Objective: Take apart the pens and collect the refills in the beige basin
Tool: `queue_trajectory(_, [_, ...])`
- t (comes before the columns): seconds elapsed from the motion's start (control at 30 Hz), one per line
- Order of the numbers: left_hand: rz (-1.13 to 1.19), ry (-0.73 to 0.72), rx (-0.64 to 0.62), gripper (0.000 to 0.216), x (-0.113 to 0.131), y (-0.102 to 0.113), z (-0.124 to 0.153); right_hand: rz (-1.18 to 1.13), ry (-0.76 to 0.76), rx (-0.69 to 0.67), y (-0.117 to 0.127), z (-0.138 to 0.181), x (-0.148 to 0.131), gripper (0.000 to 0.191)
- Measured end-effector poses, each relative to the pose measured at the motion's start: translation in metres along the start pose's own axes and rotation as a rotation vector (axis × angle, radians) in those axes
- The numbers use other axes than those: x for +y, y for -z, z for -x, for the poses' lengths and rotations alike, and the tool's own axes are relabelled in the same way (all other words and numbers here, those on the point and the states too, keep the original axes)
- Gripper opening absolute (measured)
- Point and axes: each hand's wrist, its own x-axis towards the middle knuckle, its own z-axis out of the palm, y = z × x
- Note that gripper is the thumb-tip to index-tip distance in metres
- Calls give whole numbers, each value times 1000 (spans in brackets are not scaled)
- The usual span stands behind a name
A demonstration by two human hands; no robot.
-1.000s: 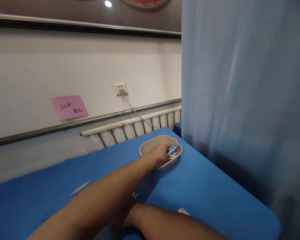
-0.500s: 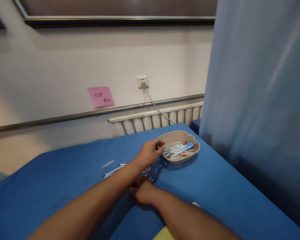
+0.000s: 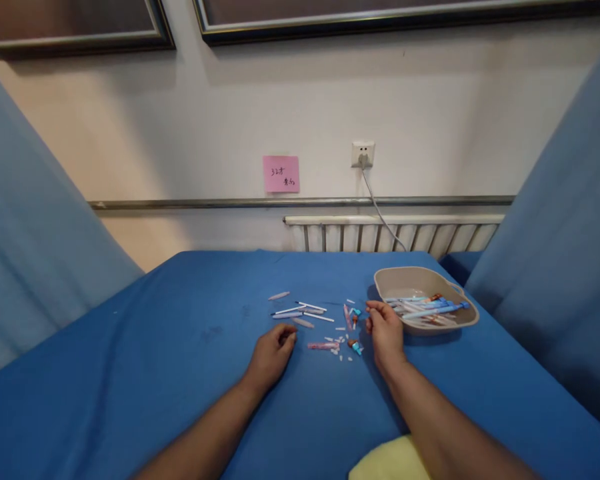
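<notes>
Several slender tubes [image 3: 323, 346] (some pink) on creased blue cloth [image 3: 170, 360].

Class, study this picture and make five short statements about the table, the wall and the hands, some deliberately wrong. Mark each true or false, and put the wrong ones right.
1. The right hand is nearer the basket than the left hand is. True.
2. The basket is empty. False: slender pen-like pieces lie in it.
3. A pink note is on the wall, left of the socket. True.
4. Nothing is plugged into the socket. False: a plug is in it.
5. The left hand is touching the pink note. False: it is low over the blue table, near loose slender pieces.
</notes>
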Motion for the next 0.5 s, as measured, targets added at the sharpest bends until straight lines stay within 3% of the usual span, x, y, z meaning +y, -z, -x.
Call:
queue_trajectory(0.2, [72,-38,-102,23,-11,0,-6,253,82,-174,-7,19,11,25])
queue_trajectory(0.27, [108,-38,-122,27,-16,4,-8,337,116,-173,-13,26,14,23])
queue_trajectory(0.5, [130,-98,-115,28,-30,33,-23,687,168,-254,-44,27,-2,22])
